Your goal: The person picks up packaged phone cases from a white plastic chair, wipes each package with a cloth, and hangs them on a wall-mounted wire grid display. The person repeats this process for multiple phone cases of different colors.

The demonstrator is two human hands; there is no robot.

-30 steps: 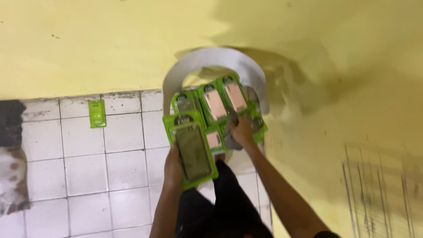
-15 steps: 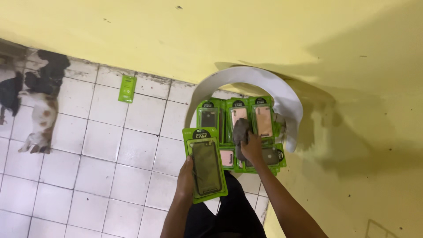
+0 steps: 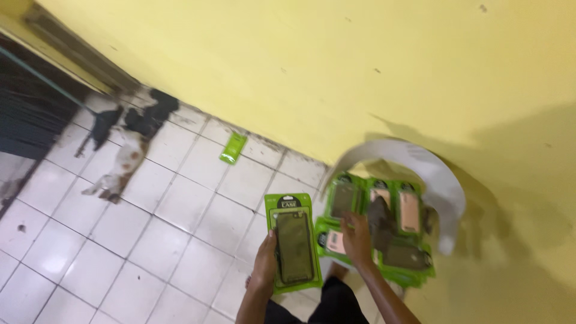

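Head view looks down on the left hand (image 3: 264, 264) gripping a green phone-case package (image 3: 293, 241) by its lower left edge, low and centre in the frame. To its right, the right hand (image 3: 357, 237) rests with fingers spread on a fanned stack of green packages (image 3: 384, 228) (whether it pinches one I cannot tell). A curved white sheet (image 3: 420, 165) arches behind them. Sorting probably goes best with the single pack held flat and clear of the stack. One stray pack (image 3: 233, 147) lies on the tiled floor (image 3: 150, 240), upper left.
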